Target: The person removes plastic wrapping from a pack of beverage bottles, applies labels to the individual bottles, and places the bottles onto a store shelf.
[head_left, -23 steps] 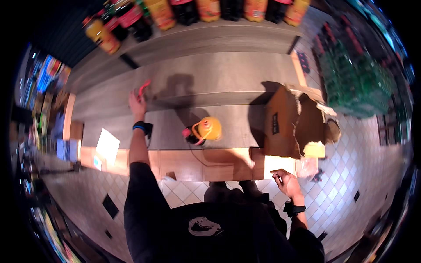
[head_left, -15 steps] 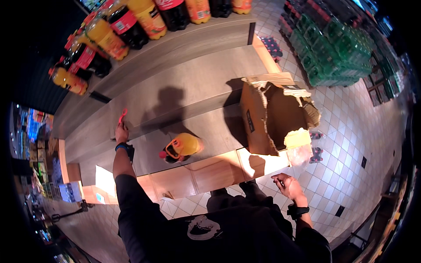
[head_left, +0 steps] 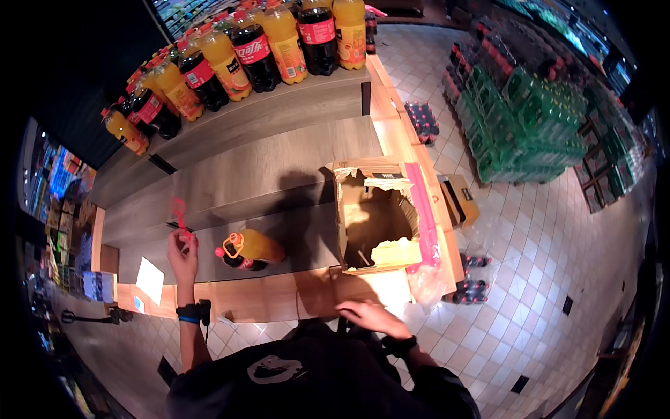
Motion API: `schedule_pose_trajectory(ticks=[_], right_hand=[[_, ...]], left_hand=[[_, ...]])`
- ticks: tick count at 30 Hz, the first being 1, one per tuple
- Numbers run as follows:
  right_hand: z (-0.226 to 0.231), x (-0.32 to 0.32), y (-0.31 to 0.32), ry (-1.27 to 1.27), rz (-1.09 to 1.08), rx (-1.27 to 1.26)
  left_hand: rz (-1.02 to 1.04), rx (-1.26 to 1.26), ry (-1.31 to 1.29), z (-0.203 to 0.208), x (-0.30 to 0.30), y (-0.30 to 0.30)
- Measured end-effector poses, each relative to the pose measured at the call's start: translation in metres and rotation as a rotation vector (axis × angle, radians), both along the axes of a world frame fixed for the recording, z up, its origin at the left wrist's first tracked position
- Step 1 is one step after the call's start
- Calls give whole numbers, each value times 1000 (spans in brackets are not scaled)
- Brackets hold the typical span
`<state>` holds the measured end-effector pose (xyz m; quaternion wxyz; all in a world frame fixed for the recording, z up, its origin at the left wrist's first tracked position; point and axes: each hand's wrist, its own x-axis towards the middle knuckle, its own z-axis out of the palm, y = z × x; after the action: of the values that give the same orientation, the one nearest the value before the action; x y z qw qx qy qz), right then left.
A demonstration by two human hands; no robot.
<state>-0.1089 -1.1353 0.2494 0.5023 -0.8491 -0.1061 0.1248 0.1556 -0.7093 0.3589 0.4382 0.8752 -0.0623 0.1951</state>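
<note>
My left hand (head_left: 183, 255) is raised over the lower shelf, its fingers pinched on a thin red plastic bottle handle (head_left: 180, 209) that is blurred. To the right of it on the shelf, an orange drink bottle (head_left: 264, 246) and a dark cola bottle (head_left: 251, 264) stand side by side. An orange plastic handle (head_left: 236, 244) sits around their necks. My right hand (head_left: 373, 316) is near the shelf's front edge, below a torn cardboard box (head_left: 396, 255). Its fingers stretch out to the left and nothing shows in them.
Rows of orange drink and cola bottles (head_left: 283, 45) line the upper shelf (head_left: 279, 98). A white sheet (head_left: 150, 281) lies at the lower left. Packs of green bottles (head_left: 530, 126) are stacked on the floor at right, with a smaller box (head_left: 460, 199) and cola packs (head_left: 469, 290) nearer.
The view has shifted, so the bottle pair and box appear further left. My left hand has drawn back slightly with the red handle. My right hand has moved left and its fingers have straightened.
</note>
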Motion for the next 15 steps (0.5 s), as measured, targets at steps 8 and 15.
schedule_pose_trajectory(ticks=[8,15], right_hand=[[29,105,120,230,-137,826],[-2,143,147,275,-161,807]], left_hand=[[-515,518,26,15,-120,-79],[-451,366,-144,-22,-126,-58]])
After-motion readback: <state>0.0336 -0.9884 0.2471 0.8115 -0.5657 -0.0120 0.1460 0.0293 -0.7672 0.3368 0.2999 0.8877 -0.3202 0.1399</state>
